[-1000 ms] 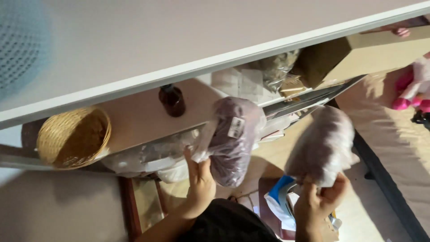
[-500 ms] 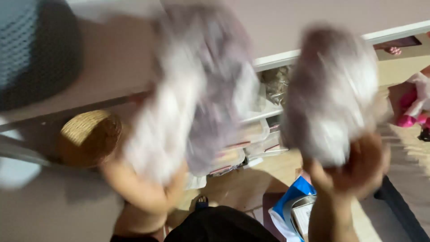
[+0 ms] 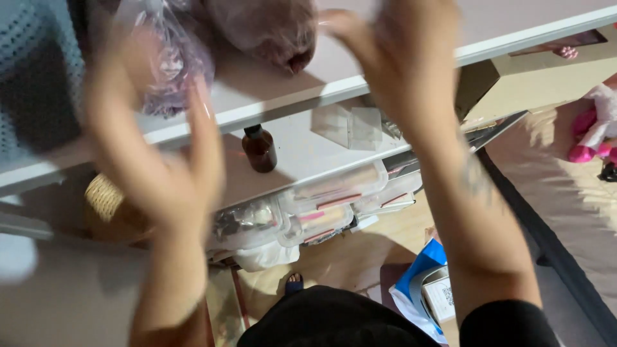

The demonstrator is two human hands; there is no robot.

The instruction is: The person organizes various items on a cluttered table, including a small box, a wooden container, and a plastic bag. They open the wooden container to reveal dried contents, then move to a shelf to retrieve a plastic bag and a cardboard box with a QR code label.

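Both arms are raised toward the top of a white shelf (image 3: 385, 71), and the view blurs with the motion. The left hand (image 3: 154, 160) is up at the shelf's front edge with its fingers (image 3: 205, 128) spread apart, gripping nothing; they sit just beside a clear plastic bag of purplish material (image 3: 170, 64) that rests on the shelf top, crumpled against the edge so that part of it overhangs. The right hand (image 3: 392, 58) is higher and further right, fingers loosely open as far as the blur lets one tell, close to a second, rounder plastic-wrapped purplish bundle (image 3: 270, 32) that lies flat on the top surface, well back from the edge where it sits steady.

One level down, a brown glass bottle (image 3: 259, 149) stands upright on the lower shelf board, near small clear containers (image 3: 350, 125). Below it, clear lidded plastic boxes (image 3: 308, 212) are stacked and pushed in, which keeps them within reach. A woven basket (image 3: 106, 199) sits at the left, partly hidden by the left forearm. On the wooden floor lies a blue-and-white package (image 3: 424, 283).
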